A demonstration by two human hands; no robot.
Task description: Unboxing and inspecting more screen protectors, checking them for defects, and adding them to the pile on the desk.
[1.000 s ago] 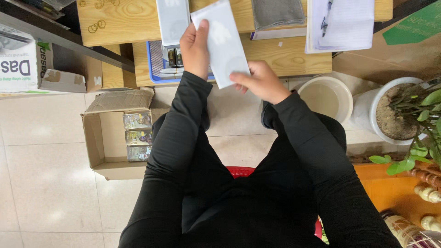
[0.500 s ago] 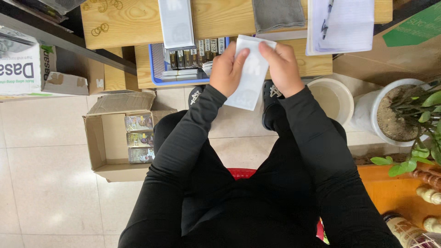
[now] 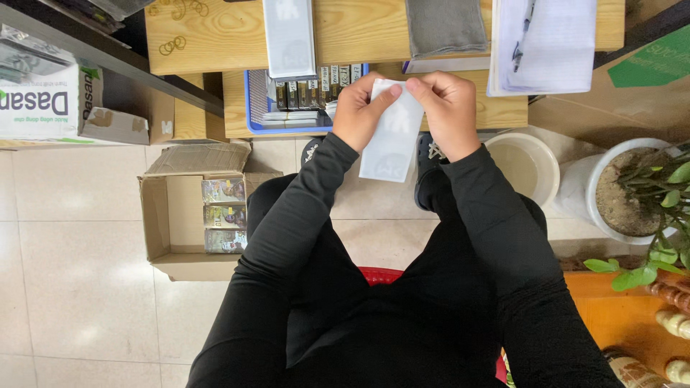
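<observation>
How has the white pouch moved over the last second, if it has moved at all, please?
Yes. The white pouch has come down and toward the person: earlier it overlapped the upper wooden shelf; now both hands hold it below, before the blue tray.

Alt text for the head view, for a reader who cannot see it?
Both hands, left hand and right hand, pinch the top edge of a white flat pouch above the lap. Beyond lies a blue tray of small boxes; an open cardboard box sits on the floor.

The packet [image 3: 392, 144] is looking plain white with a faint grey print, against black sleeves [image 3: 302, 215]. The tray [image 3: 251, 108] is showing up blue, the table [image 3: 359, 36] pale wood, the cloth [image 3: 445, 25] grey, the box [image 3: 162, 230] brown cardboard, the plant [image 3: 661, 194] green in a white pot [image 3: 582, 194], floor [image 3: 72, 287] tiles cream.
</observation>
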